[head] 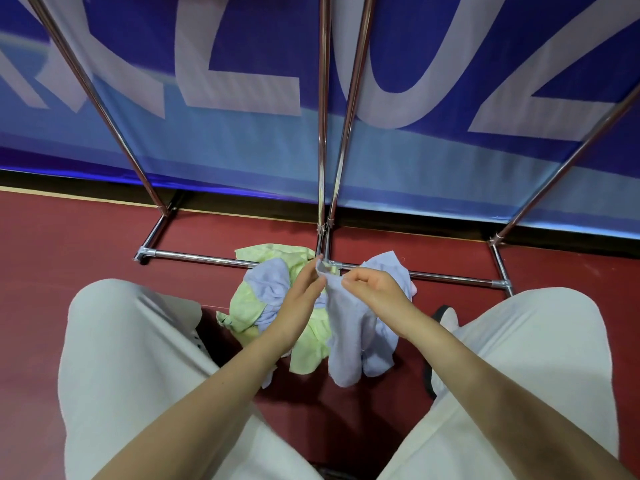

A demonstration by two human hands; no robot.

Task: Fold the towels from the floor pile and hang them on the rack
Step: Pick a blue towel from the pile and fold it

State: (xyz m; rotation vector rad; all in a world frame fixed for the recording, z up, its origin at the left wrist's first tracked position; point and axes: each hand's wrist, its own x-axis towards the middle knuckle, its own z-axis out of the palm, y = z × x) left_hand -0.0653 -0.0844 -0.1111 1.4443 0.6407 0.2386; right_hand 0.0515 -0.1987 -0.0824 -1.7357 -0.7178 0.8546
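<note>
A lavender towel (pixel 349 337) hangs between my two hands above the floor pile. My left hand (pixel 301 299) pinches its top corner. My right hand (pixel 377 289) pinches the top edge just beside it. Below lies the pile of towels (pixel 252 306), pale green and lavender, on the red floor between my knees. The chrome rack (pixel 323 133) stands right behind the pile, its uprights rising out of view and its base bar (pixel 207 258) lying across the floor. No towel shows on the visible part of the rack.
A blue banner (pixel 242 150) with big white letters stands behind the rack. My legs in light trousers (pixel 131 358) frame the pile left and right. A dark shoe (pixel 440 317) sits by my right knee.
</note>
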